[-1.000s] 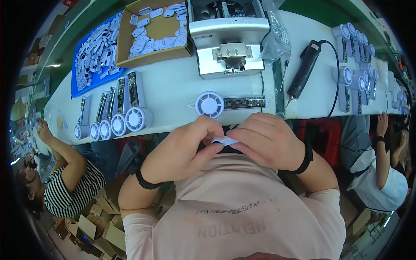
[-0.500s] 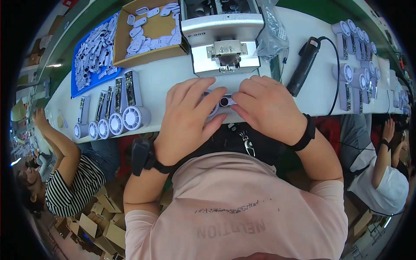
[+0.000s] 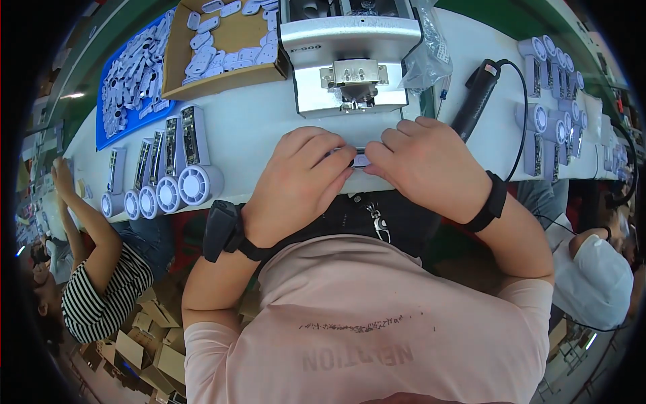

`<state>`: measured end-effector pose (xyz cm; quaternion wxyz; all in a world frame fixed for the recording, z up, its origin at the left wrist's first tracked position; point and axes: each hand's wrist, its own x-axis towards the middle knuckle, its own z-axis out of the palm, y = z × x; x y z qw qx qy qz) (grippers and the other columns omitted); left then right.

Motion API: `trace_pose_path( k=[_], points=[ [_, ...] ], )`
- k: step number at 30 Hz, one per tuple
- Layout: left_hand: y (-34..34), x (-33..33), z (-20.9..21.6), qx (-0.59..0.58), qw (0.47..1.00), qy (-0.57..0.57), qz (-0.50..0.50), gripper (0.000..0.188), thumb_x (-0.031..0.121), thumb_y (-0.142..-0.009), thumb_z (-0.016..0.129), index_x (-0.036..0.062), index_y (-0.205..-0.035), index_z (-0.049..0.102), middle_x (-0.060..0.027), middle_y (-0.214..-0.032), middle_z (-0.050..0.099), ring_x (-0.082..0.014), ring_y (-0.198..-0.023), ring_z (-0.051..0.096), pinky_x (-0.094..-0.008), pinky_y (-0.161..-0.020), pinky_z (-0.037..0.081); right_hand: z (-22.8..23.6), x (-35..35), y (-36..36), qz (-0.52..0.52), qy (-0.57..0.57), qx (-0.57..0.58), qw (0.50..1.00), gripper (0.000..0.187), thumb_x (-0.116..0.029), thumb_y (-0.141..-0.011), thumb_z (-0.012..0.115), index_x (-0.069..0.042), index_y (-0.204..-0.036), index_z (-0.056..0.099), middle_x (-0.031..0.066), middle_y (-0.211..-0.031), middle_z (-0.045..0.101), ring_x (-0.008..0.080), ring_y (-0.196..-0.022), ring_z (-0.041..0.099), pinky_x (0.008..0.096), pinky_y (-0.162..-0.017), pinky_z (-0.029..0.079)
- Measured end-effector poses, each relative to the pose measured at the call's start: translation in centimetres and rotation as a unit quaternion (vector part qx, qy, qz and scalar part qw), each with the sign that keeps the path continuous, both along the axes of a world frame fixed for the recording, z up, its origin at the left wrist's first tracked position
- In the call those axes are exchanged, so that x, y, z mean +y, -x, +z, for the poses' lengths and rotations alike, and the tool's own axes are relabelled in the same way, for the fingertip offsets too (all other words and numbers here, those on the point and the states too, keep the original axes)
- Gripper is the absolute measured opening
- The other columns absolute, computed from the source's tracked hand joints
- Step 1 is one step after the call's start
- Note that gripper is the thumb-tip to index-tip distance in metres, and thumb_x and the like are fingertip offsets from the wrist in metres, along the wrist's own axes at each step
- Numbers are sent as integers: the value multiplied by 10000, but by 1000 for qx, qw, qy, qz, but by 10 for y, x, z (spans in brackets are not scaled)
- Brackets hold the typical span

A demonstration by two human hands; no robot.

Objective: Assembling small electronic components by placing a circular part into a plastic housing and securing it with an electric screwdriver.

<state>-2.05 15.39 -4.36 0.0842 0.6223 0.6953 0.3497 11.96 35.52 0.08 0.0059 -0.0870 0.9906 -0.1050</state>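
At the front edge of the white bench, both my hands close around a pale lilac handheld fan (image 3: 362,161). Only a short stretch of its handle shows between my fingertips; the fan head is hidden. My left hand (image 3: 293,185) curls over the left part of the fan, thumb and fingertips pressed together. On the other side, my right hand (image 3: 431,168) pinches the handle with thumb and forefinger, its other fingers bent. Several similar handheld fans (image 3: 194,184) stand in a row to my left, circuit boards showing in their open handles.
Ahead stands a silver machine (image 3: 350,47). Left of it are a cardboard tray (image 3: 229,75) of lilac covers and a blue tray (image 3: 101,128) of small parts. A black corded tool (image 3: 476,101), a plastic bag (image 3: 431,57) and more fans (image 3: 536,116) lie right. People sit on both sides.
My left fingers have moved right, over the dark round spot on the handle, and the fan head's rim is now covered. My right fingers have curled in more. The whole view has shifted slightly.
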Motion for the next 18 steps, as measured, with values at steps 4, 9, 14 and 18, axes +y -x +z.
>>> trace_pose_path(
  k=[4, 9, 14, 18],
  points=[
    [2, 2, -3, -4, 1000, -9, 0, 287, 79, -829, 801, 54, -1103, 720, -74, -1140, 668, -313, -1093, 626, -430, -954, 513, -4, 7, 11, 29, 10, -78, 996, 244, -291, -919, 746, -94, -906, 603, 84, -860, 634, 293, -837, 666, 433, -735, 532],
    [4, 1, -5, 29, 999, -31, -9, 290, 81, -819, 805, 57, -1098, 726, -69, -1134, 668, -296, -1088, 629, -424, -923, 518, -3, 8, 16, 0, 98, -122, 988, 263, -308, -927, 747, -73, -969, 637, 105, -887, 651, 339, -878, 670, 455, -761, 537],
    [-10, -8, -7, 104, 994, -25, -5, 322, 118, -822, 808, 66, -1130, 729, -65, -1132, 666, -280, -1087, 626, -425, -913, 510, -15, 1, 1, -84, 167, -43, 982, 327, -291, -891, 791, -54, -1088, 681, 137, -983, 681, 371, -988, 654, 457, -856, 538],
    [-19, -7, 19, 81, 996, 28, 17, 364, 144, -827, 811, 71, -1173, 721, -61, -1141, 677, -284, -1101, 622, -433, -943, 494, -23, -2, -19, -78, 247, 3, 966, 400, -262, -855, 824, -40, -1158, 687, 149, -1056, 695, 379, -1045, 635, 457, -916, 527]
  ],
)
